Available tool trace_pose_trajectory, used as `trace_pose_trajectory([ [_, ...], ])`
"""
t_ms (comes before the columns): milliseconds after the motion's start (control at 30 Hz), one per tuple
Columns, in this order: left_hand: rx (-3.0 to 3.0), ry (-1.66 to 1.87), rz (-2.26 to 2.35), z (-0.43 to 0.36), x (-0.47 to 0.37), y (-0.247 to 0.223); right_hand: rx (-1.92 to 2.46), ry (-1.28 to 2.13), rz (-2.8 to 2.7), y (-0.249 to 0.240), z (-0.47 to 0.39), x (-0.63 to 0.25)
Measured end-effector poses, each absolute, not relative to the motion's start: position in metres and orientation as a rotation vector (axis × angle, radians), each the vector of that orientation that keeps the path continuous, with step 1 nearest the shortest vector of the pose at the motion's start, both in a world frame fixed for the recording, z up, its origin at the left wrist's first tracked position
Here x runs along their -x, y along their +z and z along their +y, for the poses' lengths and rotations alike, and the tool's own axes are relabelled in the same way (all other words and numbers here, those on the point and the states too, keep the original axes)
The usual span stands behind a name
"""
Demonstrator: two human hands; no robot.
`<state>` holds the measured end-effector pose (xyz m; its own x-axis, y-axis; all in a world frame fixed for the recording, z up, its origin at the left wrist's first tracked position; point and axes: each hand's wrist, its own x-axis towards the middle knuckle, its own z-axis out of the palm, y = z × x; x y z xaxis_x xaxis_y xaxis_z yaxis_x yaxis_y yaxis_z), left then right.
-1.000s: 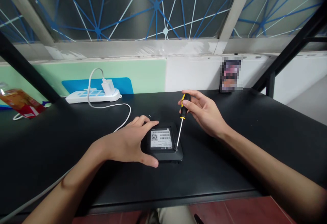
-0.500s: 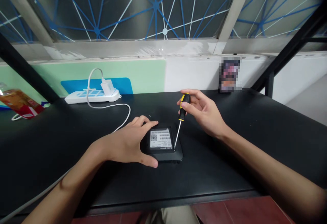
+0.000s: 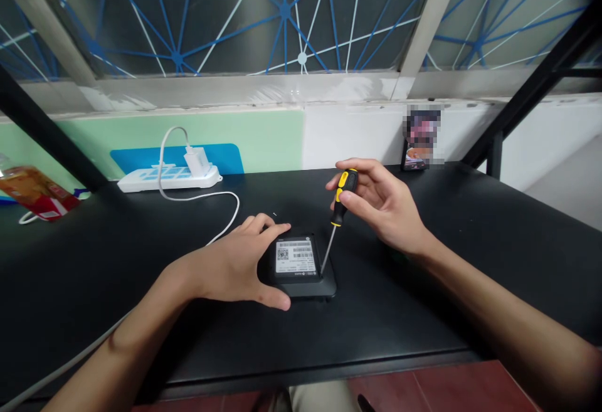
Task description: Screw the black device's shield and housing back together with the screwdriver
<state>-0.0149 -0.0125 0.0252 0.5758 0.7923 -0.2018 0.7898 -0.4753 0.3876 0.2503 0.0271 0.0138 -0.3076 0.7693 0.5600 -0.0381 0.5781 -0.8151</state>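
Observation:
A flat black electronic device point(image 3: 308, 288) lies on the black table, with a white printed label point(image 3: 296, 256) facing up. My left hand point(image 3: 230, 264) spans its left side, thumb along the front edge and index finger at the back edge, holding it between them. Between the thumb and fingers of my right hand point(image 3: 392, 208) is a screwdriver point(image 3: 347, 187) with a black and yellow handle. Its metal shaft slants down to the left, and the tip meets the device near the label's lower right corner. Whether a screw sits under the tip is too small to tell.
A white power strip point(image 3: 169, 177) with a plugged-in charger point(image 3: 196, 161) stands at the back left. Its white cable point(image 3: 230, 194) runs behind my left arm. A bottle point(image 3: 35, 189) with a red and orange label is far left; a phone point(image 3: 416, 155) leans against the wall.
The screwdriver's handle has tipped further to the right, and my right hand has shifted right with it. The tip stays at the same spot. My left hand and the device have hardly moved.

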Motion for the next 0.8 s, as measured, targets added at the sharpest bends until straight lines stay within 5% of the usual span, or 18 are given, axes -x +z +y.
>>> trace_pose_trajectory([
  [800, -2.421, 0.035, 1.315, -0.0136, 0.0138, 0.0245, 0.722, 0.666, -1.563, 0.0111, 0.0318, -0.2511],
])
